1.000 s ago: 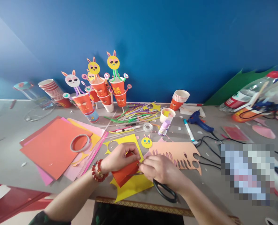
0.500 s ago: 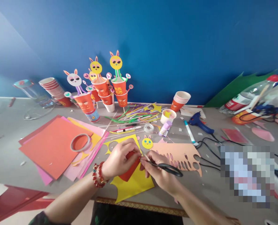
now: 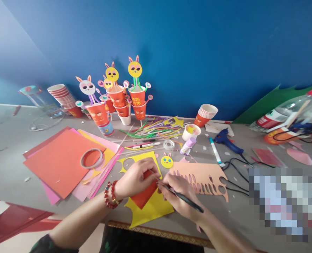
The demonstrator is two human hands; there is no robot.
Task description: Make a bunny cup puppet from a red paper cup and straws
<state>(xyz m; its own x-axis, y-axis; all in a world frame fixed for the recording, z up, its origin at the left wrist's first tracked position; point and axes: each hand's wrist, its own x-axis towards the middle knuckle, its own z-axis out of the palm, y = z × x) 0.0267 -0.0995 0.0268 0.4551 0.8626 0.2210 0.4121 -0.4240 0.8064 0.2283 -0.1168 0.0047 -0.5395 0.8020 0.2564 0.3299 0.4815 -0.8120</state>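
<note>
My left hand (image 3: 137,177) pinches a small red-orange piece of paper (image 3: 142,199) near its upper right edge, with a bead bracelet on the wrist. In my right hand (image 3: 177,189) is a pair of scissors (image 3: 189,203) with dark handles; the fingers partly hide the blades, which are close to the left fingertips. Under both hands lies a yellow sheet (image 3: 148,217) with round cut-outs. Just beyond them is a yellow rabbit face (image 3: 167,161) with blue eyes. To the right is a peach sheet (image 3: 191,169) with several leaf-shaped holes.
Coloured paper (image 3: 58,165) with a tape roll (image 3: 81,162) lies left. Behind stand rabbit figures on red cups (image 3: 98,114), beside scattered coloured stems (image 3: 156,130). A glue stick (image 3: 189,144), marker (image 3: 215,150) and blue glue gun (image 3: 228,141) with cables lie right.
The scissors have turned, so their handle now appears nearly edge-on. The red-orange paper has tilted a little and shows more below my left hand. The view has shifted slightly.
</note>
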